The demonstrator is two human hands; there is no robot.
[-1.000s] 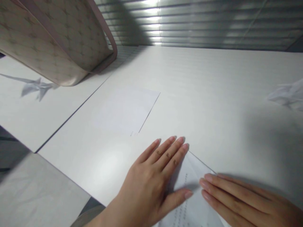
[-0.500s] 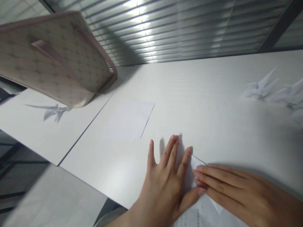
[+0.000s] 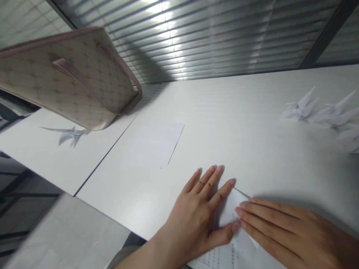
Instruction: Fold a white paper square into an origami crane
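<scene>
My left hand [image 3: 204, 209] lies flat with its fingers spread on a sheet of paper [image 3: 228, 252] that bears printed or written lines. A straight edge of that paper runs from near its fingertips up to my right hand [image 3: 291, 231]. The right hand rests on the same paper with its fingers stretched out side by side, their tips close to the left thumb. A folded white flap shows between the two hands. Much of the paper is hidden beneath both hands and cut off by the lower frame edge.
Several folded white paper cranes [image 3: 300, 106] stand at the right. Another paper crane [image 3: 70, 136] lies at the left, beside a beige quilted bag [image 3: 84, 82] with pink trim. A blank white sheet [image 3: 154, 144] lies mid-table. Window blinds [image 3: 218, 37] rise behind the table [image 3: 238, 130].
My left hand has shifted slightly right, its little finger now nearer the others. My right hand has moved a little right and down. The whole view has shifted slightly.
</scene>
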